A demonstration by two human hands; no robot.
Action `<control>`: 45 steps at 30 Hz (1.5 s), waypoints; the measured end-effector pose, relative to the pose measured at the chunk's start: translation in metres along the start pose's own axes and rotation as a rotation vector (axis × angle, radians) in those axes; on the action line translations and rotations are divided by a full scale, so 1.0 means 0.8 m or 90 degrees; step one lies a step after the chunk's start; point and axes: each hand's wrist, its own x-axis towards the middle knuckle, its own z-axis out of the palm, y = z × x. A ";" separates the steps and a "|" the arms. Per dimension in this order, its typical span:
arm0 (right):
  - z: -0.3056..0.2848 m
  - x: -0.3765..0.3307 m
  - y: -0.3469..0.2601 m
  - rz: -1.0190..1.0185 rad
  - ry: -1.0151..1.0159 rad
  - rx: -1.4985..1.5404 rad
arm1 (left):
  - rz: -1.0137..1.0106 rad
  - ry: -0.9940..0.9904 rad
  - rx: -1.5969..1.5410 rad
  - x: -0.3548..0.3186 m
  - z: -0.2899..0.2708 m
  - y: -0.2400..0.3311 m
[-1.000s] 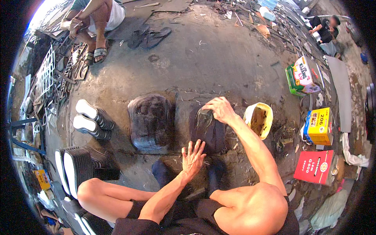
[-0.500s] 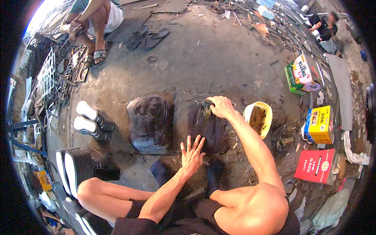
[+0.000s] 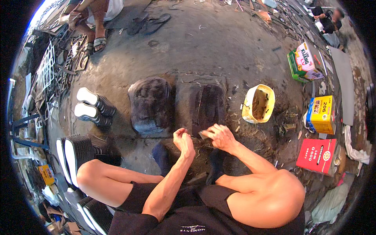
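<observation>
My right hand [image 3: 222, 138] is closed on a small flat greyish piece [image 3: 203, 134] that sticks out past the fingertips. My left hand [image 3: 184, 141] is just left of it, fingers curled together; whatever it may pinch is hidden. Both hands are near the front edge of a narrow dark slab [image 3: 207, 105]. Left of that slab lies a wider, rounded dark slab [image 3: 150, 103], its front edge smeared pale blue-grey. To the right of the narrow slab stands a cut-open yellowish tub [image 3: 248, 113] with brownish residue inside.
Stacked shoe soles with white faces [image 3: 87, 111] stand at the left, with a larger stack [image 3: 71, 160] nearer. At right are a green-and-white tin [image 3: 305, 64], a yellow tin [image 3: 322, 114] and a red box [image 3: 315, 156]. Sandals [image 3: 154, 24] and two other people are farther off.
My right hand has come back toward me from the narrow slab's far end. My left hand, spread before, has curled its fingers and risen slightly.
</observation>
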 end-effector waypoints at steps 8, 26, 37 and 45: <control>-0.085 -0.036 0.071 0.423 0.122 0.463 | -0.132 -0.132 -0.023 -0.036 0.021 -0.006; -0.265 -0.036 -0.004 0.542 0.136 -0.047 | -0.282 -0.066 -0.032 -0.052 0.093 0.000; -0.022 -0.028 0.035 0.366 0.115 0.034 | -0.345 0.059 0.079 -0.021 0.118 -0.018; -0.022 -0.027 0.031 0.352 0.079 0.043 | -0.295 0.158 0.189 -0.027 0.163 0.033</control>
